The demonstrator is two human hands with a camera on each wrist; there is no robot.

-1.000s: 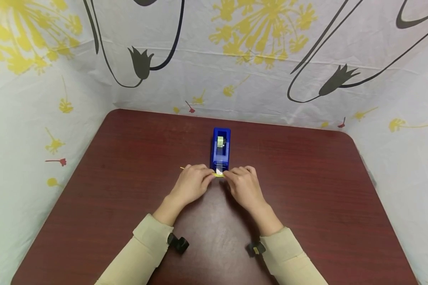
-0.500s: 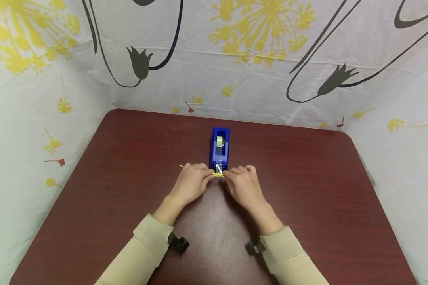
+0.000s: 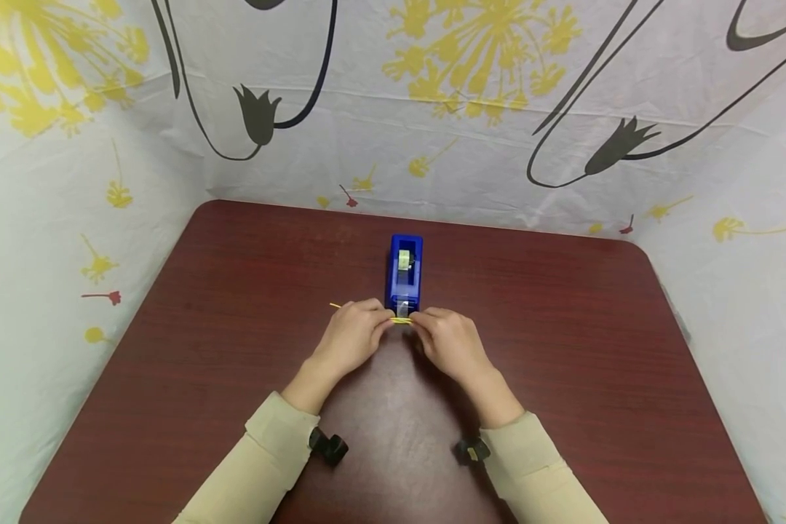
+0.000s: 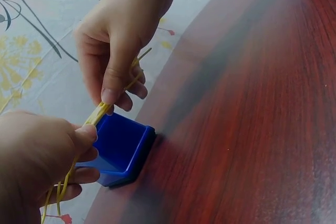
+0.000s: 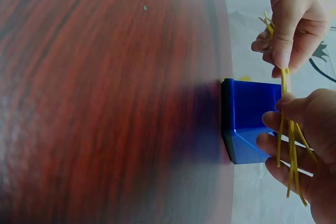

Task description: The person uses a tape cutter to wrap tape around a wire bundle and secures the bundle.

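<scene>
A bundle of thin yellow strands [image 3: 402,320] is stretched between my two hands, just in front of the blue tape dispenser [image 3: 406,290]. My left hand [image 3: 348,336] pinches one side of it between thumb and fingers, and one strand end pokes out past that hand. The other side is pinched by my right hand [image 3: 455,346]; loose ends splay across its fingers in the right wrist view. A short strip of clear tape [image 3: 402,308] reaches from the dispenser's front to the bundle. Between the thumbs, a pale patch [image 4: 96,114] lies over the strands.
The dispenser holds a small tape roll [image 3: 403,260] and stands on a dark red wooden table [image 3: 563,327]. A white cloth [image 3: 354,65] printed with flowers hangs behind and beside the table. Small black devices [image 3: 330,448] sit at both wrists.
My right hand has turned slightly and its fingers have drawn in a little. The tape strip's bright glare has shrunk. My left hand keeps nearly the same place and grip.
</scene>
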